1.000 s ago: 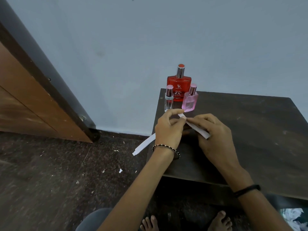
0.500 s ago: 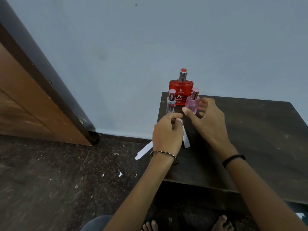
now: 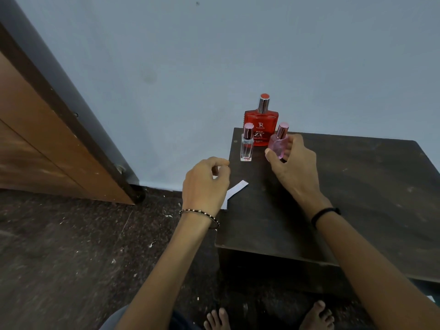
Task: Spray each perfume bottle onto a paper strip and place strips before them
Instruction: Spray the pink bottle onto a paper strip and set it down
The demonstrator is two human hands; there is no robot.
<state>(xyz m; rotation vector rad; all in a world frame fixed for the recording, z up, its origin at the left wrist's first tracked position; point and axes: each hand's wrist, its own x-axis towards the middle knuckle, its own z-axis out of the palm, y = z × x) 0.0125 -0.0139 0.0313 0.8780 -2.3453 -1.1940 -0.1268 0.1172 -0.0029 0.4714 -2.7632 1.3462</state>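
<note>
Three perfume bottles stand at the far left corner of a dark wooden table (image 3: 357, 198): a large red bottle (image 3: 261, 125) at the back, a slim clear bottle (image 3: 247, 146) front left, a small pink bottle (image 3: 277, 145) front right. My right hand (image 3: 292, 167) wraps its fingers and thumb around the pink bottle, which tilts slightly. My left hand (image 3: 206, 184) hovers at the table's left edge, fingers curled over a white paper strip (image 3: 234, 190) that pokes out to its right. Whether it grips the strip is hidden.
A blue-grey wall runs behind the table. A brown wooden door (image 3: 35, 148) with a dark frame stands at the left. The dark floor (image 3: 71, 258) carries small paper scraps. My bare feet (image 3: 266, 317) show under the table's near edge.
My right hand let go of the strip, reached forward and closed around the pink bottle. My left hand moved left to the table edge with the strip.
</note>
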